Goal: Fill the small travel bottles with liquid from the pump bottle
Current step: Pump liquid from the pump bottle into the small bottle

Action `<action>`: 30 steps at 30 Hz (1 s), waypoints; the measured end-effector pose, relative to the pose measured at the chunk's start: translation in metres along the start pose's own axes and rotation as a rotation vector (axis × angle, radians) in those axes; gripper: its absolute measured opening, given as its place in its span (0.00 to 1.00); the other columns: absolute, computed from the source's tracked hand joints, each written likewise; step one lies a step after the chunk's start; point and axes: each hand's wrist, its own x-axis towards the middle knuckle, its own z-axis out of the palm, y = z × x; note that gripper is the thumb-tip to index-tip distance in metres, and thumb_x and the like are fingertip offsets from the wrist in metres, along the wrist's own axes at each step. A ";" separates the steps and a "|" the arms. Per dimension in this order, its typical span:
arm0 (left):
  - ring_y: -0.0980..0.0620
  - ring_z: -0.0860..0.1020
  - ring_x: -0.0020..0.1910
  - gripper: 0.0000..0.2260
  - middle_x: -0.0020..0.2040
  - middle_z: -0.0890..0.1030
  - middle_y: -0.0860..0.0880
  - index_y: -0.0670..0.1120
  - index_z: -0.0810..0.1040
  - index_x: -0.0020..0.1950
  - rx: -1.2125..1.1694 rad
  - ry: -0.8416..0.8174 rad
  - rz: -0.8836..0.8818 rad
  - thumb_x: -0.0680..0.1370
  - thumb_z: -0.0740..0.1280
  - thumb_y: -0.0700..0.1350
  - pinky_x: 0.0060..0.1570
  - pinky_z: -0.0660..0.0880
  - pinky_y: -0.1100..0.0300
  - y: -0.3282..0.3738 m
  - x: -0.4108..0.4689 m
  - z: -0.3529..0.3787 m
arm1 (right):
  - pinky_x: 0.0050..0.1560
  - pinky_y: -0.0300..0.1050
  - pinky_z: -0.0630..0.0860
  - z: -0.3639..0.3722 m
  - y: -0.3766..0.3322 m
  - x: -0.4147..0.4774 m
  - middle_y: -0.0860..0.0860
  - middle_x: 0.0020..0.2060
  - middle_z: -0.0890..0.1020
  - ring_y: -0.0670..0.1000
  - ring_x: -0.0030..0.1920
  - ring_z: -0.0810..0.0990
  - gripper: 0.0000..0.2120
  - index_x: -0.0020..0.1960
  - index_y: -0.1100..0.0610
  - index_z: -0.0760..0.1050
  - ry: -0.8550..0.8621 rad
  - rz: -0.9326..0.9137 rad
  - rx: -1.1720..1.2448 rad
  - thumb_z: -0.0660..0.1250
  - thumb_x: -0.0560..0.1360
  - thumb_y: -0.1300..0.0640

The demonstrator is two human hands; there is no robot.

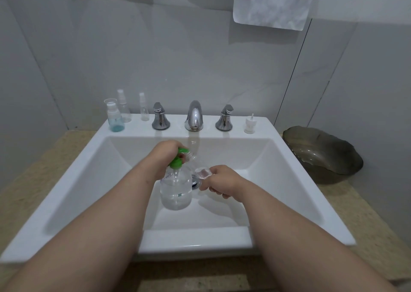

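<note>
A clear pump bottle (pixel 176 191) with a green pump head (pixel 178 158) is over the white sink basin, partly filled with clear liquid. My left hand (pixel 165 156) grips the green pump head from above. Just to its right, my right hand (pixel 222 184) holds a small clear travel bottle (pixel 202 173), its open mouth close beside the pump bottle's shoulder. Three more small travel bottles stand on the sink ledge at the back left: one with bluish liquid (pixel 115 119), and two clear spray bottles (pixel 124 109) (pixel 144 110). A white pump cap (pixel 250 125) stands on the ledge at the back right.
The chrome tap (pixel 194 116) and its two handles (pixel 160 119) (pixel 225 118) line the back of the sink (pixel 73 180). A dark glass bowl (pixel 322 154) sits on the beige counter at the right. White towels (pixel 271 5) hang on the wall above.
</note>
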 end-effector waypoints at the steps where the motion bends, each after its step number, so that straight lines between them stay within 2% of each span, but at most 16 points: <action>1: 0.44 0.77 0.43 0.08 0.41 0.80 0.39 0.39 0.82 0.48 0.033 -0.001 0.009 0.80 0.63 0.37 0.36 0.69 0.58 0.000 -0.001 0.000 | 0.29 0.40 0.59 0.000 0.000 0.000 0.51 0.32 0.71 0.51 0.31 0.64 0.07 0.44 0.53 0.76 -0.001 0.000 0.001 0.73 0.68 0.59; 5: 0.45 0.75 0.43 0.14 0.38 0.79 0.41 0.43 0.84 0.41 0.103 -0.006 0.043 0.81 0.61 0.36 0.36 0.67 0.59 0.002 -0.006 0.003 | 0.29 0.40 0.59 0.000 0.000 0.000 0.51 0.32 0.71 0.50 0.30 0.64 0.08 0.45 0.53 0.77 -0.002 0.003 0.000 0.73 0.68 0.59; 9: 0.48 0.74 0.34 0.11 0.36 0.76 0.43 0.42 0.84 0.48 0.104 -0.016 0.053 0.83 0.61 0.37 0.33 0.68 0.61 0.005 -0.012 0.006 | 0.29 0.40 0.59 0.000 0.000 -0.001 0.51 0.32 0.71 0.50 0.30 0.64 0.08 0.46 0.53 0.77 -0.006 0.005 0.006 0.72 0.68 0.59; 12: 0.51 0.74 0.30 0.14 0.38 0.77 0.43 0.43 0.84 0.51 0.124 -0.016 0.054 0.83 0.58 0.36 0.33 0.69 0.63 0.006 -0.012 0.006 | 0.29 0.40 0.59 0.001 0.000 -0.002 0.51 0.32 0.71 0.51 0.31 0.65 0.08 0.45 0.53 0.76 -0.004 0.005 0.000 0.73 0.68 0.59; 17: 0.51 0.74 0.31 0.22 0.41 0.79 0.43 0.45 0.82 0.58 0.181 0.003 0.079 0.83 0.49 0.33 0.30 0.70 0.64 0.006 -0.010 0.005 | 0.29 0.41 0.59 0.000 -0.001 -0.002 0.51 0.32 0.71 0.51 0.30 0.65 0.07 0.43 0.54 0.76 -0.009 0.007 -0.009 0.73 0.68 0.60; 20: 0.51 0.74 0.31 0.24 0.43 0.78 0.44 0.47 0.83 0.56 0.252 0.003 0.098 0.81 0.48 0.31 0.27 0.69 0.65 0.005 -0.007 0.003 | 0.29 0.41 0.59 0.001 -0.001 -0.003 0.51 0.32 0.71 0.51 0.30 0.65 0.07 0.43 0.54 0.76 -0.011 0.016 -0.023 0.73 0.69 0.60; 24: 0.51 0.73 0.31 0.27 0.45 0.78 0.43 0.49 0.84 0.53 0.283 -0.003 0.099 0.81 0.48 0.30 0.30 0.70 0.63 0.005 -0.005 0.001 | 0.29 0.40 0.59 0.002 0.000 -0.003 0.51 0.32 0.71 0.50 0.30 0.64 0.07 0.45 0.53 0.77 -0.014 0.016 -0.019 0.73 0.68 0.60; 27: 0.51 0.74 0.31 0.24 0.42 0.78 0.43 0.47 0.85 0.54 0.236 0.011 0.109 0.81 0.51 0.30 0.30 0.70 0.62 0.002 -0.005 0.002 | 0.29 0.40 0.59 0.001 0.000 -0.002 0.51 0.31 0.71 0.50 0.30 0.65 0.08 0.45 0.53 0.77 -0.010 0.015 -0.022 0.73 0.68 0.60; 30: 0.49 0.75 0.32 0.14 0.41 0.79 0.43 0.43 0.84 0.52 0.136 0.036 0.112 0.81 0.59 0.33 0.31 0.71 0.61 -0.003 -0.003 0.002 | 0.29 0.41 0.59 0.001 0.000 -0.001 0.51 0.31 0.71 0.50 0.30 0.64 0.08 0.44 0.53 0.76 -0.007 0.010 -0.020 0.73 0.68 0.59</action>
